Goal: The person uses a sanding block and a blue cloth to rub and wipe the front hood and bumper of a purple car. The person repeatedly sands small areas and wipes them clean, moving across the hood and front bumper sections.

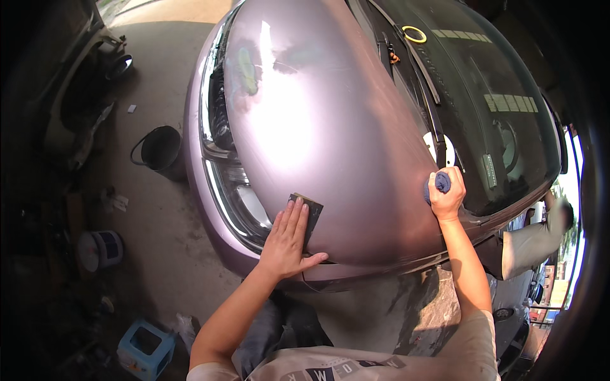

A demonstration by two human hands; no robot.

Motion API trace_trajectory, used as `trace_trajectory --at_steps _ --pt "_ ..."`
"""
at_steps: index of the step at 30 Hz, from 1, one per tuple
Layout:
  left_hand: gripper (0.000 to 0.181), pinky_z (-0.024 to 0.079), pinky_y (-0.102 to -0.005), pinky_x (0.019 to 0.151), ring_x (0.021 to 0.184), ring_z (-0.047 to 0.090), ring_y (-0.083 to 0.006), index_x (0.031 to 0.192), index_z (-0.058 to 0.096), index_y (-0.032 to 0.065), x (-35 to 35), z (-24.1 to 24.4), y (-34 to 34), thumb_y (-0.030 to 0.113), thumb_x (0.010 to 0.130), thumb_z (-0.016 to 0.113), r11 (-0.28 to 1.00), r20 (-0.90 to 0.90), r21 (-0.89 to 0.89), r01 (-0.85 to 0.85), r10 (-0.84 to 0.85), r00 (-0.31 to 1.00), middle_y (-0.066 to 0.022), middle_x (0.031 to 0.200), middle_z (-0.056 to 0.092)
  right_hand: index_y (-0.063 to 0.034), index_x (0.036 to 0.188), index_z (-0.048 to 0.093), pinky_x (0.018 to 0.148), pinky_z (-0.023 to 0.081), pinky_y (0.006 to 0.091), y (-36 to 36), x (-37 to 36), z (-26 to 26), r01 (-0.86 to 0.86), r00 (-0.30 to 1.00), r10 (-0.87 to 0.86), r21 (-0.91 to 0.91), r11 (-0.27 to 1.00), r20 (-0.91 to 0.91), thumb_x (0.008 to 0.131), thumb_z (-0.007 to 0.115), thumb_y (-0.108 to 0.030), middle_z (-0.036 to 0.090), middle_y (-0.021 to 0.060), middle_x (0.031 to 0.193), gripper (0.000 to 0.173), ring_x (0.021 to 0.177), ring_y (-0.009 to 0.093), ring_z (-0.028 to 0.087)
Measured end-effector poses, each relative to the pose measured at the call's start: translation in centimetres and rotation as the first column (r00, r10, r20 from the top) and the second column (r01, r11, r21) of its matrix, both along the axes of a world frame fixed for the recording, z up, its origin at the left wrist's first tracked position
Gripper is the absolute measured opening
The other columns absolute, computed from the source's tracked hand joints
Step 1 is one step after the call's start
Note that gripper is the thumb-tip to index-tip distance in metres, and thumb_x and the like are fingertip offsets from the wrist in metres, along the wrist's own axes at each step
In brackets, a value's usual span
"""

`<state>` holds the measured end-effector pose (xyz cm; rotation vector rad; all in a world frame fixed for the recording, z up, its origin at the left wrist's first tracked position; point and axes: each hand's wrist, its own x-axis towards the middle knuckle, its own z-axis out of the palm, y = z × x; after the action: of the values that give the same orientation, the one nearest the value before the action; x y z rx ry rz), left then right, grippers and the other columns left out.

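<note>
The mauve hood of a car [352, 157] spans the middle, with a bright reflection and a greenish patch near its far front edge. My left hand [289, 243] lies with its fingers flat on a dark sheet of sandpaper [313, 220], which rests on the hood beside the headlight [238, 190]; a tan edge shows at the sheet's top. My right hand [448, 193] grips a rolled dark blue cloth [442, 182] at the hood's rear edge, close to the windshield [476, 119].
A yellow tape ring [414, 34] and a white disc [449, 150] lie by the wipers. On the floor stand a black bucket [163, 150], a white bucket [100, 251] and a blue plastic stool [146, 345]. Another person [531, 245] is at the car's right side.
</note>
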<state>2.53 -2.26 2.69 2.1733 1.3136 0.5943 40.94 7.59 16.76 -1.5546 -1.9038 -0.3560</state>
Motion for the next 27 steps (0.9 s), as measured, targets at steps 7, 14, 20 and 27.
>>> trace_trajectory --at_steps 7,14,20,27 --pt "0.119 0.015 -0.0496 0.129 0.161 0.013 -0.0378 0.164 0.014 -0.0051 -4.8 0.4 15.1 0.072 0.088 0.061 0.981 -0.016 0.102 -0.167 0.17 0.985 -0.0243 0.172 0.015 -0.0037 0.084 0.06 0.073 0.05 0.0446 0.5 -4.0 -0.9 0.183 0.983 -0.183 0.01 0.983 0.032 0.078 0.079 -0.008 0.061 0.0122 0.085 0.021 0.08 0.036 0.062" --pt "0.116 0.013 -0.0496 0.129 0.16 0.013 -0.0392 0.164 0.015 -0.0066 -9.0 -0.2 23.8 0.069 0.089 0.062 0.987 0.045 0.115 -0.108 0.103 0.994 -0.0266 0.171 0.016 -0.0038 0.085 0.061 0.074 0.05 0.044 2.5 -8.8 -1.8 0.297 0.954 -0.298 0.03 0.954 0.021 0.08 0.079 -0.009 0.061 0.0121 0.085 0.019 0.08 0.036 0.062" --pt "0.123 0.011 -0.0533 0.129 0.161 0.009 -0.0394 0.164 0.011 -0.006 -10.4 -0.6 24.8 0.077 0.087 0.06 0.994 0.117 0.069 0.085 -0.092 0.989 -0.0261 0.172 0.012 -0.0048 0.087 0.062 0.074 0.05 0.0438 8.5 -17.2 -3.6 0.421 0.905 -0.424 0.071 0.904 0.044 0.081 0.079 -0.012 0.062 0.011 0.086 0.019 0.082 0.035 0.062" --pt "0.095 0.009 -0.0524 0.129 0.159 0.016 -0.0402 0.161 0.028 -0.0027 -14.3 1.4 25.6 0.064 0.099 0.053 0.957 0.47 -0.14 0.252 -0.16 0.868 -0.0296 0.169 0.019 -0.0029 0.092 0.066 0.074 0.052 0.0414 12.8 -26.2 -3.0 0.642 0.716 -0.653 -0.134 0.755 -0.245 0.091 0.078 -0.026 0.068 0.0124 0.081 0.026 0.076 0.029 0.067"
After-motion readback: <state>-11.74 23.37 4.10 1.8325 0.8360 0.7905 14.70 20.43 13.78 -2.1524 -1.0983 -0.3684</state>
